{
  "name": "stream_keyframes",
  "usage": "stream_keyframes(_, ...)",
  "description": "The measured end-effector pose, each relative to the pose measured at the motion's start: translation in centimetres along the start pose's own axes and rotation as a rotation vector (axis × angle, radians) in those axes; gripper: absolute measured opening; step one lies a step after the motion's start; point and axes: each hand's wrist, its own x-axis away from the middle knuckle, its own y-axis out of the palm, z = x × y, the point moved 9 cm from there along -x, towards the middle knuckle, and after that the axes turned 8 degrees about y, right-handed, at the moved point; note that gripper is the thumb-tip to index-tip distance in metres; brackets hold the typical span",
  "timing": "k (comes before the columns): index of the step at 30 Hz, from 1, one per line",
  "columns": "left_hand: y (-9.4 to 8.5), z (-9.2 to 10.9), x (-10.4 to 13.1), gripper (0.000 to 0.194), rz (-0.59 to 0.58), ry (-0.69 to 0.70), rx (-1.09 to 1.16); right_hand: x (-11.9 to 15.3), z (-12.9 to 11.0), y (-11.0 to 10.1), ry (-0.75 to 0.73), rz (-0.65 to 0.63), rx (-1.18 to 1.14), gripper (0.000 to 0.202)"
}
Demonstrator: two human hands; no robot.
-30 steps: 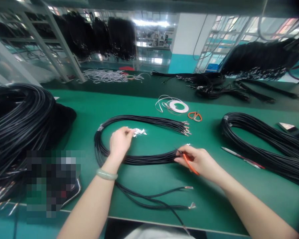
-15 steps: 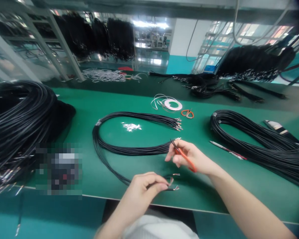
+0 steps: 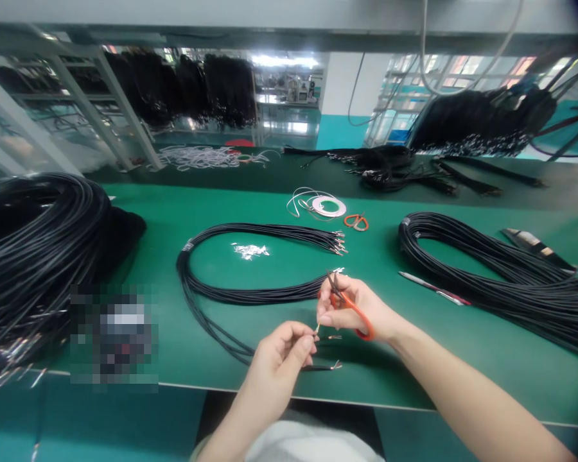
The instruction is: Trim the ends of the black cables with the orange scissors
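My left hand (image 3: 283, 359) is closed in a pinch around a thin black cable, close to its stripped end. My right hand (image 3: 361, 307) keeps orange-handled scissors (image 3: 359, 316) in its palm, dark blades pointing up and left. Its thumb and a fingertip meet the fine bare wires (image 3: 318, 327) that stick out of the cable held on the left. Two other cable ends with split wires lie just below, one of them a black cable end (image 3: 325, 368). These cables run left to a looped bundle of black cables (image 3: 260, 295) on the green table.
Small white scraps (image 3: 250, 251) lie inside the loop. Behind it are a white ring of tape (image 3: 329, 206) and a second pair of orange scissors (image 3: 356, 222). A pen (image 3: 433, 288) and another cable coil (image 3: 462, 256) lie right. A big cable heap (image 3: 38, 237) fills the left.
My right hand has moved down and left, and its fingers now touch the wires at my left hand. My left hand has risen slightly. The view has shifted a little.
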Motion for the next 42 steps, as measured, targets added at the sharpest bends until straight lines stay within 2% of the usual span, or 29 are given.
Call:
stream_keyframes(4,-0.9,0.2,-0.1,0.023,0.152,0.096,-0.045,-0.1,0.3,0.2,0.050,0.014,0.004,0.037)
stream_keyframes(6,-1.1,0.1,-0.1,0.019,0.191,0.110,-0.048,-0.1,0.7,0.3,0.098,0.030,-0.017,0.036)
stream_keyframes(8,-0.9,-0.1,-0.2,0.013,0.176,0.076,0.026,-0.1,1.5,0.5,0.169,0.038,-0.061,0.036)
stream_keyframes(11,-0.3,0.0,-0.5,0.008,0.094,0.036,0.128,-0.2,3.1,0.9,0.295,0.035,-0.159,0.038)
stream_keyframes(14,0.2,0.6,-0.8,0.012,-0.002,0.064,0.109,-0.3,4.2,1.3,0.375,0.032,-0.218,0.041)
stream_keyframes(16,0.2,0.9,-1.0,0.016,-0.023,0.095,0.087,-0.6,4.2,1.3,0.366,0.051,-0.190,0.040)
stream_keyframes(19,-0.4,0.5,-1.1,0.019,0.016,0.085,0.094,-0.6,2.4,0.3,0.209,0.136,0.039,0.032)
stream_keyframes(22,-1.1,-0.3,-1.0,0.023,0.089,0.021,0.157,0.2,-0.1,0.0,0.034,0.150,0.442,0.029)
stream_keyframes(26,-1.7,-0.3,-0.8,0.026,0.149,-0.012,0.224,1.5,-1.3,1.8,-0.137,0.046,1.080,0.030)
stream_keyframes(28,-1.9,-0.3,-0.8,0.025,0.171,-0.022,0.239,1.9,-1.3,2.9,-0.236,0.025,1.290,0.031)
stream_keyframes(32,-2.0,-0.4,-0.8,0.025,0.184,-0.026,0.240,1.8,-0.7,4.1,-0.307,0.034,1.492,0.036)
stream_keyframes(42,-1.8,-0.6,-0.8,0.025,0.207,-0.042,0.234,2.2,-1.2,4.3,-0.408,0.086,1.701,0.040)
